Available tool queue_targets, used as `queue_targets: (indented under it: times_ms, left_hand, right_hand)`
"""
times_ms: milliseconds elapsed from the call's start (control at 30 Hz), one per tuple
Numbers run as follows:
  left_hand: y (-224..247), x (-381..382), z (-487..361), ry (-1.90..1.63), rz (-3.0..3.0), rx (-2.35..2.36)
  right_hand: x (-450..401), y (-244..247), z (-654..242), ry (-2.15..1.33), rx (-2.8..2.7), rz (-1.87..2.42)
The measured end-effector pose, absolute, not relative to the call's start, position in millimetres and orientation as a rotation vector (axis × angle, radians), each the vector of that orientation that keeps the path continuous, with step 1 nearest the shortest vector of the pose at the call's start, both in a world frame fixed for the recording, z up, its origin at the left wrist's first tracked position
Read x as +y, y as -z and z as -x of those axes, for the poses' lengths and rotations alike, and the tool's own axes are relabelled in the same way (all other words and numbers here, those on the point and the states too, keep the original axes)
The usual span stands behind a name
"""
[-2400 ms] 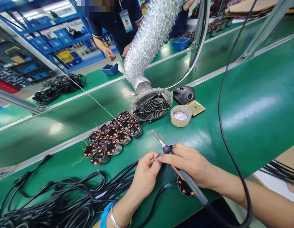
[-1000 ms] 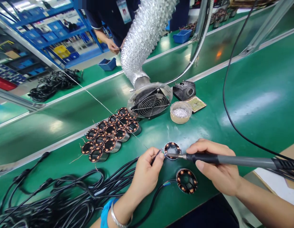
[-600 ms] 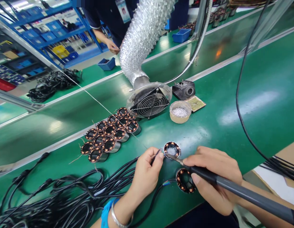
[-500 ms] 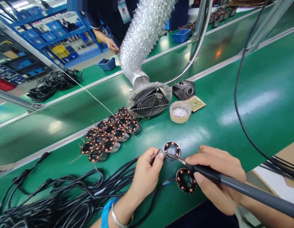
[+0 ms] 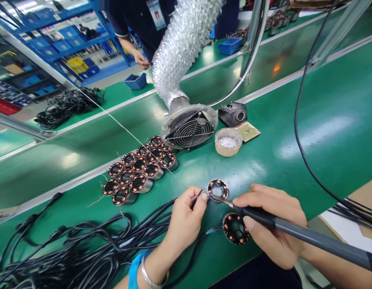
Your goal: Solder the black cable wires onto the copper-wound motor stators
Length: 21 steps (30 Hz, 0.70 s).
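My right hand (image 5: 273,224) is closed round the handle of a soldering iron (image 5: 264,218), whose tip rests at the left rim of a motor stator (image 5: 218,185) with copper windings. Beside that rim, my left hand (image 5: 189,216) pinches the end of a black cable (image 5: 195,199); thin wire ends stick out from the fingertips toward the stator. Whether the tip touches these wires is too small to tell. A second stator (image 5: 235,228) sits just below the iron, with another black cable (image 5: 201,245) ending in coloured wires near it.
Several stators (image 5: 139,182) stand grouped at left centre. Many black cables (image 5: 92,249) lie at lower left. A fume extractor fan (image 5: 190,130) hangs over the bench, near a tub of silvery bits (image 5: 228,143), a sponge (image 5: 247,131) and an iron holder (image 5: 233,114). Opposite stands a co-worker (image 5: 134,36).
My right hand and the rear of the soldering iron have shifted slightly left and down, while the tip stays by the stator rim. My left hand holds almost still.
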<state>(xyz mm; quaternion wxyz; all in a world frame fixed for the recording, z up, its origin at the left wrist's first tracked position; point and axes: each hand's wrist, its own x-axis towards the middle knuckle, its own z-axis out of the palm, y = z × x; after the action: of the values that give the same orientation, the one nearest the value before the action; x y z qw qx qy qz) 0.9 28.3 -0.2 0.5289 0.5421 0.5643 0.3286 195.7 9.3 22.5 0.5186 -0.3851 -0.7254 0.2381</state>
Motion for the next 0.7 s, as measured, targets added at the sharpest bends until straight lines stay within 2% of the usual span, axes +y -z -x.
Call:
queue_targets:
  times_ms: [500,700]
  left_hand:
    - [1.8,27.6,0.1,-0.759,-1.323,1.339]
    - [1.7,26.8,-0.7,-0.762,-1.322,1.343]
  right_hand:
    - [12.4,-27.8,-203.5,-0.498,-1.736,0.919]
    - [41.1,-1.1,-223.4,-0.026,-1.701,1.056]
